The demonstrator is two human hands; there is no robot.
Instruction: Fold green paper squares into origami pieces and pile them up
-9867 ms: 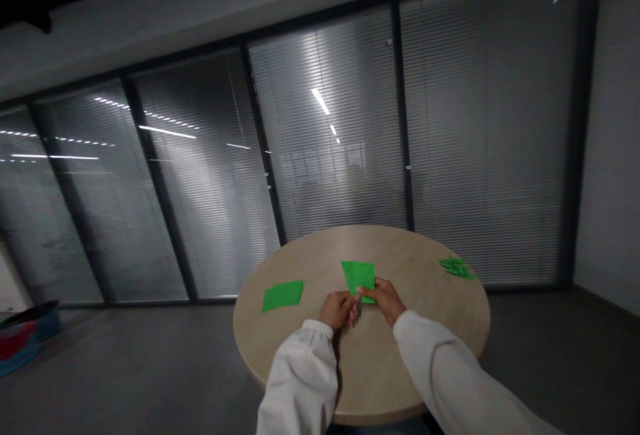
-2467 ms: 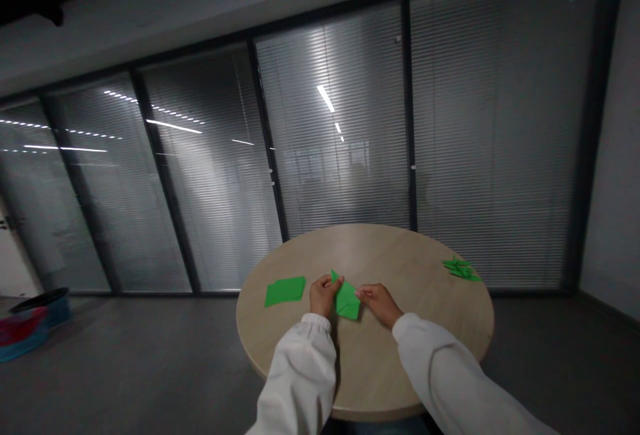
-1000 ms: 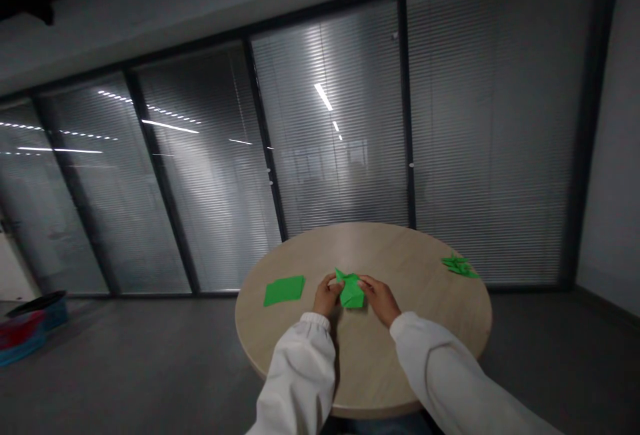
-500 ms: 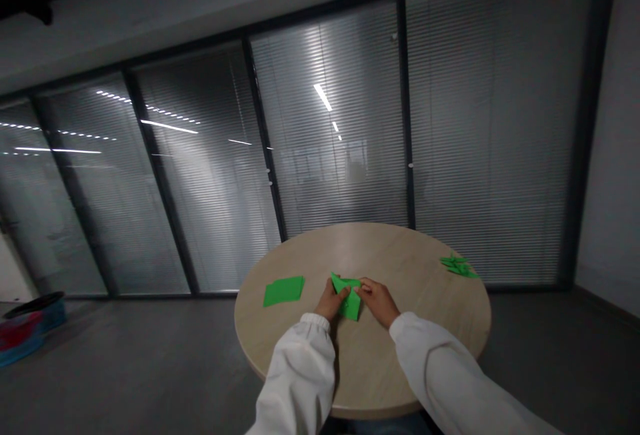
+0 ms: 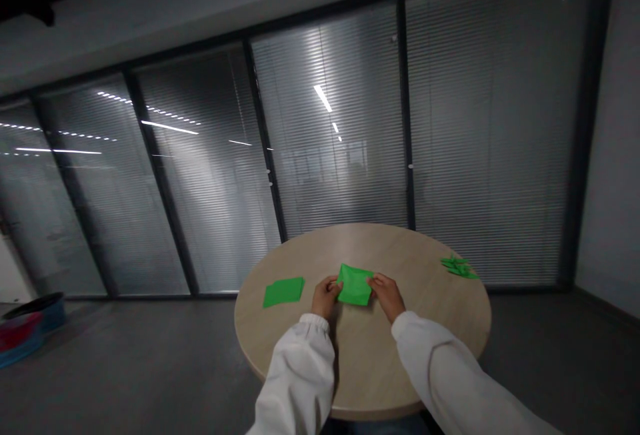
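A round wood-veneer worktop point(image 5: 380, 242) stands on a grey floor point(image 5: 150, 362). Behind it, from 9 to 3 o'clock, runs a glazed partition point(image 5: 210, 175) in dark metal frames point(image 5: 404, 122), fitted with lowered slatted blinds point(image 5: 480, 122) reflecting strip ceiling lights point(image 5: 323, 98). A pale wall point(image 5: 605, 155) stands at 3 o'clock. A round blue-and-red tub point(image 5: 30, 325) sits on the floor at 9 o'clock.

Green origami paper point(image 5: 355, 285) between hands point(image 5: 326, 296)

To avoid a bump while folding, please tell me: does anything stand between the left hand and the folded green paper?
Nothing visible does: the left hand reaches the edge of the folded green paper, with no other object between them.
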